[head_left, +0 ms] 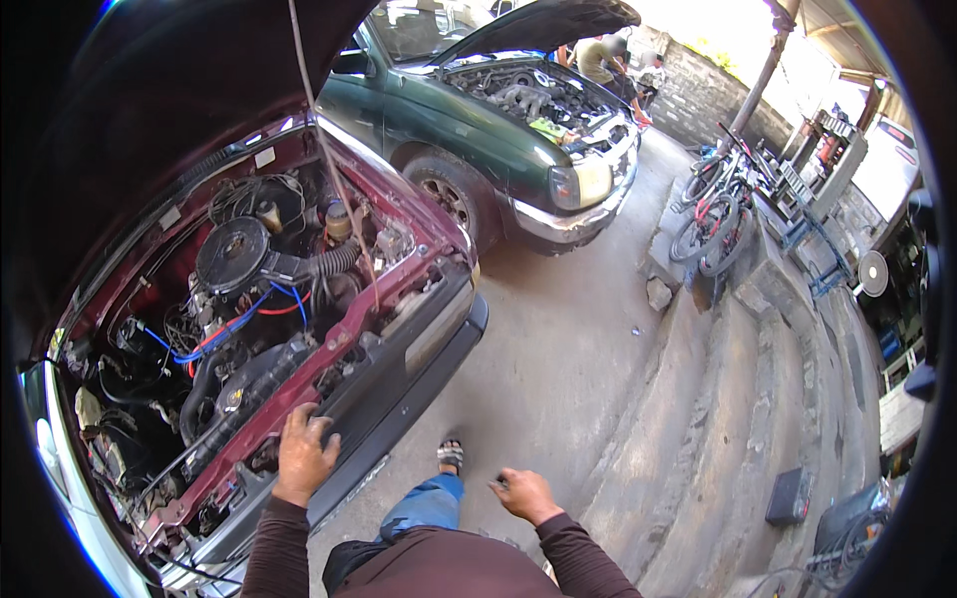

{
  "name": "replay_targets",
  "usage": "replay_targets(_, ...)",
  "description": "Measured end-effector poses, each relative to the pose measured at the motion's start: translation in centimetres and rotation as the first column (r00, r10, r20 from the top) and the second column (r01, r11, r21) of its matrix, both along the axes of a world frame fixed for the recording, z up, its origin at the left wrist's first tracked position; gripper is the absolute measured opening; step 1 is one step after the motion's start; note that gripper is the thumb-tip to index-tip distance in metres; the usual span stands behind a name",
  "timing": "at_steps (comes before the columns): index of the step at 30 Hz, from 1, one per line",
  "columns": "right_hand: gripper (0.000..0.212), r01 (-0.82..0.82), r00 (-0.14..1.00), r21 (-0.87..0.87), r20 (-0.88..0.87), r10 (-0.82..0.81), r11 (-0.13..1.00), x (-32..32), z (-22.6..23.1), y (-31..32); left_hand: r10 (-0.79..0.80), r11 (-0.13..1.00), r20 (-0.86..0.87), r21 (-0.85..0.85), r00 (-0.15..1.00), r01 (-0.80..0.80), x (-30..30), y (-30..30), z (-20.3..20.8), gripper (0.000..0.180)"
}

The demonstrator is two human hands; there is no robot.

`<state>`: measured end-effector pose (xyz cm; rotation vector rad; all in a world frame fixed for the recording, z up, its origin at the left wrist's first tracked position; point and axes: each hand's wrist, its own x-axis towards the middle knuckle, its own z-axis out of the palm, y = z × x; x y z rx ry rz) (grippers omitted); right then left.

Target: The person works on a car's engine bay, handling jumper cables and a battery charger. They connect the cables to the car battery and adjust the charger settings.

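Note:
A dark red car with its hood propped up stands at my left, its engine bay (249,319) exposed. My left hand (307,456) is over the car's front edge by the grille, fingers apart and nothing in it; whether it touches the bodywork I cannot tell. Close to it runs the black front bumper (409,384). Inside the bay are a round black air cleaner (232,253), a ribbed hose (335,262) and blue and red wires (237,323). Low in front of my body, my right hand (526,495) is closed, with something small and dark at its fingertips.
A thin hood prop rod (324,149) slants up from the red car. Beyond it stands a green vehicle (478,130), hood raised, with people behind. Concrete steps (688,429) rise at right, carrying bicycles (710,224), a fan (872,273) and a dark battery-like box (790,495).

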<state>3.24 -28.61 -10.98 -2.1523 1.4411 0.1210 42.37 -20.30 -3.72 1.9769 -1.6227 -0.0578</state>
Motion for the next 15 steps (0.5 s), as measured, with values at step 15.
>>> replay_targets(15,0.042,0.303,0.941,0.128,-0.200,-0.274,0.944,-19.5,-8.9,-24.5,0.174,0.973,-0.073,-0.144,0.982,-0.183,-4.0,-18.9,0.3,0.021)
